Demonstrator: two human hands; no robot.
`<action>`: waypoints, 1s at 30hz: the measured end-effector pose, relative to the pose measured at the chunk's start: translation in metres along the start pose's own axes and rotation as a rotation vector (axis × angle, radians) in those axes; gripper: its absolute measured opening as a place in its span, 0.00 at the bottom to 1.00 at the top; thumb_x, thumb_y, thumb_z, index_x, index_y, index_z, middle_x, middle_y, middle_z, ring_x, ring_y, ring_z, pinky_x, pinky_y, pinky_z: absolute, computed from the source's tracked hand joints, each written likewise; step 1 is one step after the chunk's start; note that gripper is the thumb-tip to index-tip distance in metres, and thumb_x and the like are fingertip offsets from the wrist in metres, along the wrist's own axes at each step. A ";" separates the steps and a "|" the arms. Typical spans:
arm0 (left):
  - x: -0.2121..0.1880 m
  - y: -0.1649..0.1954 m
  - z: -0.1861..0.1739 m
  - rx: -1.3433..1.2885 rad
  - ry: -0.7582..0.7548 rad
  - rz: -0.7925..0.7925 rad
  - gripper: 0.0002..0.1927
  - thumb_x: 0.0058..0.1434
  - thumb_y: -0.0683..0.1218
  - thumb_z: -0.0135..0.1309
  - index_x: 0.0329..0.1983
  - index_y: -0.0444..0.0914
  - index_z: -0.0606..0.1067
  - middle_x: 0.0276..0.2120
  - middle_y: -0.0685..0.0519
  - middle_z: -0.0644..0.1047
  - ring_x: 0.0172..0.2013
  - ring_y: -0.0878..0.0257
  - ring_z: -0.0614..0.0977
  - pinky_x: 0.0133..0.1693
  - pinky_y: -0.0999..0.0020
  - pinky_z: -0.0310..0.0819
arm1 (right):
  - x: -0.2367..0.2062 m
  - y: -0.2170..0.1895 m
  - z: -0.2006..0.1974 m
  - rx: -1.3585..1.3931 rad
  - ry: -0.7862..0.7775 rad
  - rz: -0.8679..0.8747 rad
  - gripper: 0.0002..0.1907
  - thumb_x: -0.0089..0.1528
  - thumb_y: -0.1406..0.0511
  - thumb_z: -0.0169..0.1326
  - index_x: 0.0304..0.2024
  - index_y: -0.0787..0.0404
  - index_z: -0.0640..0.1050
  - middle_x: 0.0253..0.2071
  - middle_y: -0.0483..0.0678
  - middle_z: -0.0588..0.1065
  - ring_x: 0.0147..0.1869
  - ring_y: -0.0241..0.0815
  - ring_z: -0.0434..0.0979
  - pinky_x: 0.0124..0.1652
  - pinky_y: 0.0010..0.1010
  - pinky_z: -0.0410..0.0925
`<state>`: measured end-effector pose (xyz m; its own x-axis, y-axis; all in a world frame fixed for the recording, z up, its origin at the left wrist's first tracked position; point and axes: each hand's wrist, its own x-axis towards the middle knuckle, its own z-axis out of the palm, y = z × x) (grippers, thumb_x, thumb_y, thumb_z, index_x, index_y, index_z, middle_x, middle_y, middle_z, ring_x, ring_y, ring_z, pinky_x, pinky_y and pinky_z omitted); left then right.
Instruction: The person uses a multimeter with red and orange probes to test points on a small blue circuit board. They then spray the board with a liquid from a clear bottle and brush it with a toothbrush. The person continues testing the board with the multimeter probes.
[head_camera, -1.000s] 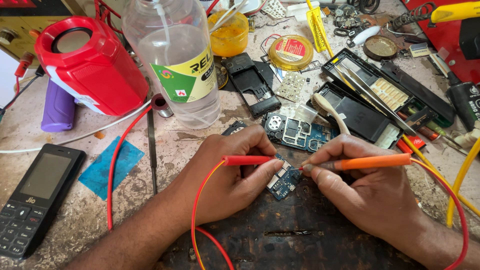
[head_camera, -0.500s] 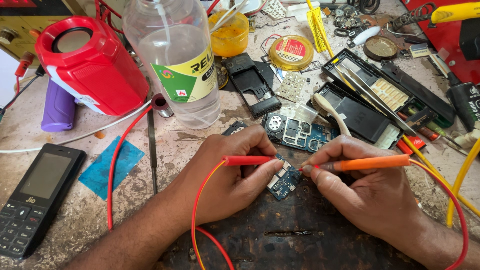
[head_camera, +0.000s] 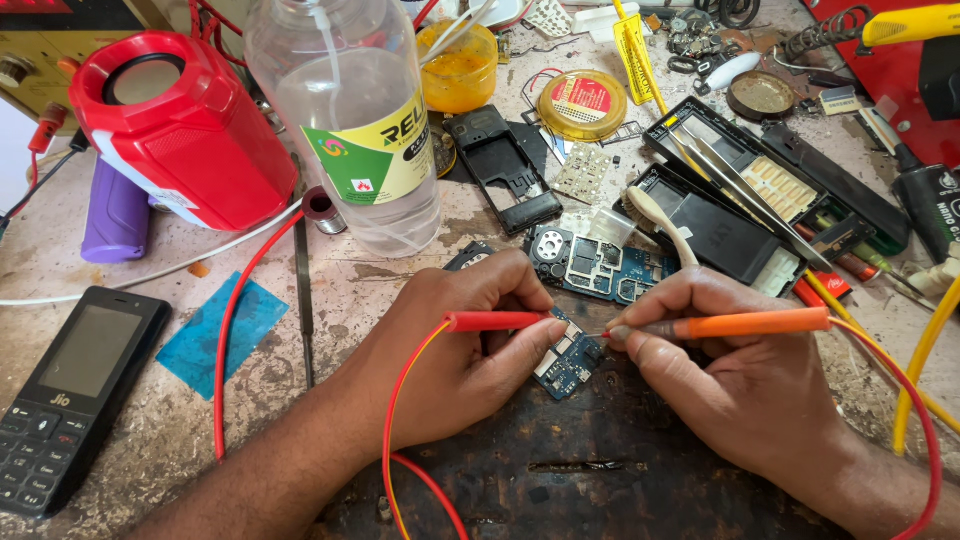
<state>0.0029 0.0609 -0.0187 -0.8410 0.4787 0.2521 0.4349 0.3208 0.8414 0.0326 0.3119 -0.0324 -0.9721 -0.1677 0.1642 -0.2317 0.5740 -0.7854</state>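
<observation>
- Small blue circuit board (head_camera: 568, 360) lies on the dark mat (head_camera: 600, 470) at the near edge of the workbench (head_camera: 330, 300), about mid-width.
- Left hand (head_camera: 465, 345): fingers curled; thumb and forefinger pinch the red test probe (head_camera: 495, 321), other fingertips rest against the board's left side and steady it.
- Right hand (head_camera: 745, 385): fingers closed in a pen grip on the orange test probe (head_camera: 745, 323); forefinger tip just right of the board.
- Both probe tips meet over the board's upper right part; board sits between the two sets of fingertips. Exact contact points too small to tell.
- Red lead (head_camera: 400, 420) loops from the left probe toward the near edge; a second red lead (head_camera: 915, 400) arcs from the right probe.
- Just behind the hands: larger blue phone mainboard (head_camera: 590, 262).
- Further back, centre: clear plastic bottle (head_camera: 350, 120) upright; black phone back shell (head_camera: 500, 165) beside it.
- Back left corner: red speaker (head_camera: 180, 140), purple cylinder (head_camera: 115, 215) touching it.
- Near left corner: black keypad phone (head_camera: 70, 395); blue sheet (head_camera: 220, 325) beside it.
- Right side: tweezers (head_camera: 740, 185) across an open black phone housing (head_camera: 780, 180).
</observation>
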 end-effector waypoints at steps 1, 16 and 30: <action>0.000 0.000 0.000 -0.001 -0.002 -0.003 0.09 0.60 0.47 0.62 0.36 0.37 0.75 0.21 0.53 0.79 0.21 0.69 0.80 0.24 0.69 0.72 | 0.000 0.000 0.000 0.002 0.000 0.001 0.06 0.58 0.69 0.59 0.38 0.62 0.81 0.35 0.43 0.81 0.39 0.29 0.81 0.38 0.22 0.74; 0.000 0.000 0.000 -0.003 0.004 0.004 0.09 0.60 0.46 0.62 0.36 0.37 0.75 0.21 0.52 0.79 0.21 0.68 0.80 0.24 0.69 0.71 | 0.000 -0.003 0.000 -0.033 0.005 0.003 0.05 0.57 0.69 0.60 0.36 0.62 0.82 0.34 0.43 0.80 0.37 0.29 0.80 0.36 0.22 0.73; 0.000 -0.001 0.000 -0.002 0.011 0.030 0.09 0.60 0.46 0.62 0.36 0.37 0.75 0.22 0.53 0.79 0.22 0.69 0.80 0.24 0.69 0.71 | 0.000 -0.003 -0.001 -0.045 0.000 -0.010 0.05 0.57 0.69 0.60 0.36 0.62 0.81 0.34 0.43 0.80 0.37 0.28 0.80 0.37 0.22 0.73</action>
<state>0.0025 0.0602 -0.0196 -0.8311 0.4788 0.2829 0.4594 0.3045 0.8344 0.0329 0.3107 -0.0293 -0.9697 -0.1737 0.1719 -0.2429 0.6077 -0.7561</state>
